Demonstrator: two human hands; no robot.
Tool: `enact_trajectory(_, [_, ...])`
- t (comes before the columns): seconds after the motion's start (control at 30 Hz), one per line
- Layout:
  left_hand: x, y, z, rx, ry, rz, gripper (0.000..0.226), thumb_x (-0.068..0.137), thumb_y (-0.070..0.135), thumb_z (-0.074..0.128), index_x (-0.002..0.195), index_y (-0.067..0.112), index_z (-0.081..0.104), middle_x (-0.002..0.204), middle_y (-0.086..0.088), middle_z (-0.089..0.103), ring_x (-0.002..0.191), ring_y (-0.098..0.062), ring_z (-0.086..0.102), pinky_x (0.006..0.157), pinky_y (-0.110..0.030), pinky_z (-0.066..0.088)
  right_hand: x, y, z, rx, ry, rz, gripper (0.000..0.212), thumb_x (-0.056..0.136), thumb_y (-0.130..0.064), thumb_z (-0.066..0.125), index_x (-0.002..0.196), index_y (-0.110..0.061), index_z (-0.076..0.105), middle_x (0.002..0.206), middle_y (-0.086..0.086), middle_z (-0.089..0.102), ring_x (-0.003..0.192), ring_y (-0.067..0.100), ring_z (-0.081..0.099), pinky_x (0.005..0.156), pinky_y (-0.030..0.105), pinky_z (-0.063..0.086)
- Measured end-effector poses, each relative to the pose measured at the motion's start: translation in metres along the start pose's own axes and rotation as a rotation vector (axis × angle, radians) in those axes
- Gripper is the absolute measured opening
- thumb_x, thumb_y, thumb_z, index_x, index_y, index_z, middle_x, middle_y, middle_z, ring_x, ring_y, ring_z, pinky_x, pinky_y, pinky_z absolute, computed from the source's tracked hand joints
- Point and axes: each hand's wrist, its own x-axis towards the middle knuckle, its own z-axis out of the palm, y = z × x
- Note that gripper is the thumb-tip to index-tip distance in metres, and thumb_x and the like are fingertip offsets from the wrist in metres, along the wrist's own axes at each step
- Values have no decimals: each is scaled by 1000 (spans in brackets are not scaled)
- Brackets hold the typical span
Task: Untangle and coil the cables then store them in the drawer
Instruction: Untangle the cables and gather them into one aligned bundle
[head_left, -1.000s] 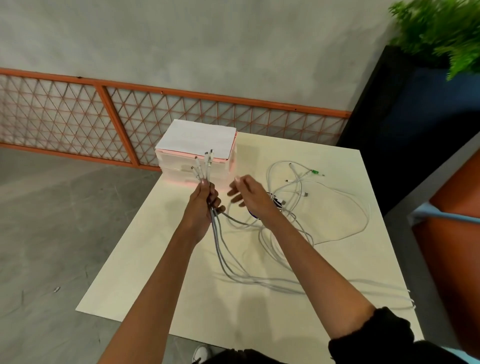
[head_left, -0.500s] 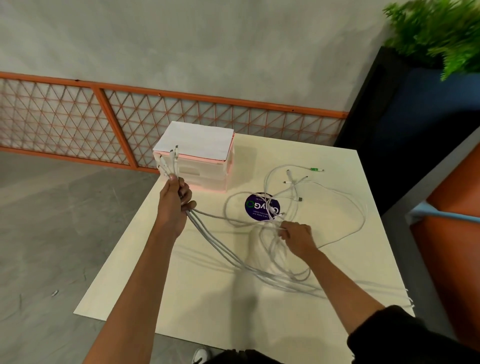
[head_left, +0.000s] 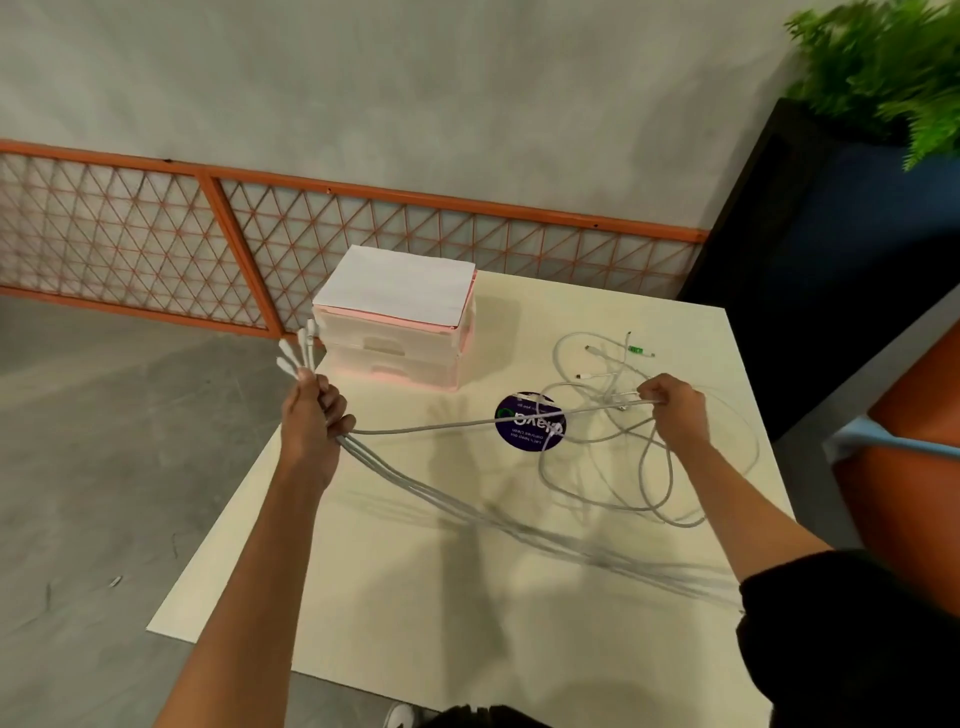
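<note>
White cables (head_left: 597, 499), tangled, lay on the table (head_left: 395, 613) to the right of the drawer box (head_left: 397, 332); left hand (head_left: 311, 423), just left of the box, was clenched round a bundle of cable ends, plugs (head_left: 296, 351) fanning above the fist; right hand (head_left: 675, 410), well right of the box, pinched one strand stretched between both hands; purple sticker (head_left: 530, 422) sat near the box's front right corner.
</note>
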Motion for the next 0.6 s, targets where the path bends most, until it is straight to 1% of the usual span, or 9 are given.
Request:
enact_trajectory(0.03, [2, 1, -4, -2, 14, 4, 42, 105, 36, 27, 68, 19, 38, 46, 12, 31, 36, -2, 23, 36, -15, 18, 4, 2, -4, -6, -27, 8, 30, 78, 19, 50, 91, -1, 69, 94, 15, 71, 89, 24, 64, 71, 16, 43])
enact_trajectory(0.1, [5, 1, -8, 5, 36, 12, 43, 105, 37, 26, 68, 19, 38, 46, 13, 32, 36, -2, 24, 36, -16, 18, 9, 3, -9, 5, -60, 19, 16, 81, 9, 62, 90, -2, 70, 94, 16, 71, 87, 23, 63, 64, 4, 40])
enact_trajectory(0.13, [6, 0, -9, 12, 46, 13, 43, 105, 37, 26, 68, 19, 38, 46, 13, 32, 37, -2, 24, 37, -16, 18, 11, 3, -12, 16, -63, 29, 12, 81, 5, 65, 89, -3, 71, 93, 16, 71, 87, 24, 63, 62, 3, 40])
enact_trajectory(0.23, [6, -3, -12, 42, 73, 21, 42, 105, 36, 27, 68, 19, 37, 46, 12, 30, 37, -2, 23, 37, -16, 18, 13, 5, -18, -7, -7, 36, 9, 79, -3, 72, 87, -3, 74, 93, 19, 68, 92, 32, 61, 70, 25, 40])
enact_trajectory(0.33, [7, -8, -15, 76, 96, 21, 42, 105, 36, 28, 67, 19, 37, 46, 12, 29, 37, -2, 22, 36, -16, 17, 16, 2, -23, -53, 84, 11, 16, 74, -13, 78, 87, -4, 76, 93, 19, 62, 95, 36, 57, 71, 27, 37])
enact_trajectory(0.43, [7, -18, -10, 123, 104, -7, 42, 104, 38, 30, 67, 20, 38, 47, 12, 29, 36, -2, 22, 35, -15, 17, 19, -18, -26, -54, 6, 20, 22, 73, -16, 80, 85, 2, 75, 69, 6, 57, 78, 24, 55, 60, 19, 35])
enact_trajectory(0.5, [8, -23, -6, 150, 91, -15, 42, 104, 38, 31, 68, 19, 38, 45, 12, 30, 36, -2, 23, 35, -14, 18, 24, -30, -28, -84, -68, 32, 26, 71, -23, 82, 77, 1, 74, 56, 2, 55, 66, 19, 53, 52, 16, 33])
enact_trajectory(0.57, [9, -25, -2, 172, 68, -16, 41, 104, 38, 31, 68, 19, 38, 45, 13, 30, 36, -2, 23, 36, -13, 18, 32, -38, -34, -91, -108, 26, 28, 74, -24, 80, 69, 1, 70, 53, 3, 56, 53, 13, 54, 46, 12, 37])
enact_trajectory(0.6, [9, -24, 0, 183, 57, -14, 41, 104, 38, 31, 68, 19, 37, 45, 13, 29, 36, -2, 23, 36, -12, 18, 36, -42, -37, -60, -122, 28, 23, 77, -18, 77, 73, 4, 71, 53, 4, 59, 47, 7, 55, 45, 9, 40])
